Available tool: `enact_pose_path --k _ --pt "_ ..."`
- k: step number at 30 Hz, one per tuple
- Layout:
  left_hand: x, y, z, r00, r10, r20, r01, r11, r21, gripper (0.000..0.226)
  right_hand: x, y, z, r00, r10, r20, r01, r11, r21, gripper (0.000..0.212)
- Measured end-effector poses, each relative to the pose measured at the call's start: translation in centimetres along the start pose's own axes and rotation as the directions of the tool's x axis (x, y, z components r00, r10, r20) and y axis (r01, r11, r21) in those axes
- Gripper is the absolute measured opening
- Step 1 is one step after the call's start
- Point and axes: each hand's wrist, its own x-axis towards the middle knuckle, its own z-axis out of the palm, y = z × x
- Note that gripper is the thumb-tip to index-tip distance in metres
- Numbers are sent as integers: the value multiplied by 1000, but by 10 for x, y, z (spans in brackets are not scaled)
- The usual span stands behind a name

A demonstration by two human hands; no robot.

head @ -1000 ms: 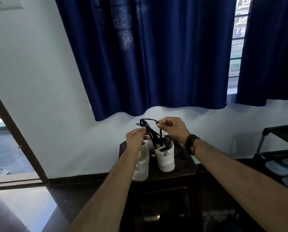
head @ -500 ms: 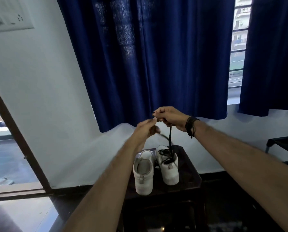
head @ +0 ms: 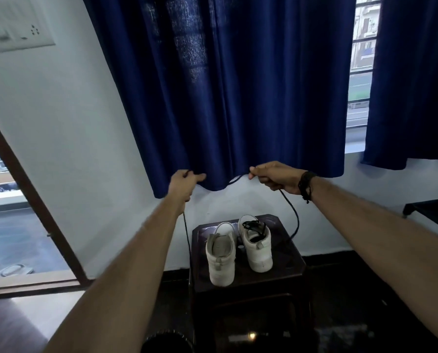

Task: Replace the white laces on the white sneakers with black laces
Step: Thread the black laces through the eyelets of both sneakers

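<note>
- The left hand (head: 184, 183) and the right hand (head: 274, 178) are both raised in front of the blue curtain (head: 238, 98), well apart, each gripping the same black lace (head: 293, 212).
- The lace sags between the fists and hangs down from each.
- Two white sneakers (head: 221, 258) stand side by side on a dark stool (head: 289, 266), heels toward the camera.
- Another black lace (head: 254, 225) lies bunched in the right sneaker (head: 257, 248).

Dark blue curtains (head: 238, 98) over a barred window (head: 361, 72); wall switch plate (head: 21, 29) upper left — open doorway (head: 14, 225) at left, dark floor (head: 365, 301) below.
</note>
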Motion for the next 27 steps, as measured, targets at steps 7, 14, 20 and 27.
enact_pose_path --k 7,14,20,27 --pt "-35 28 54 850 232 473 -332 933 138 23 11 -44 38 992 -117 44 116 993 21 29" --pt "-10 29 37 990 58 129 -24 968 -250 43 -3 -22 9 994 -69 -82 79 989 124 26" --pt "12 46 16 988 -37 -149 -27 916 -401 43 -15 18 -19 992 36 -118 -14 984 178 30" --pt "39 105 39 969 184 -162 -227 925 -306 44 -21 46 -27 987 123 -105 -107 984 145 30"
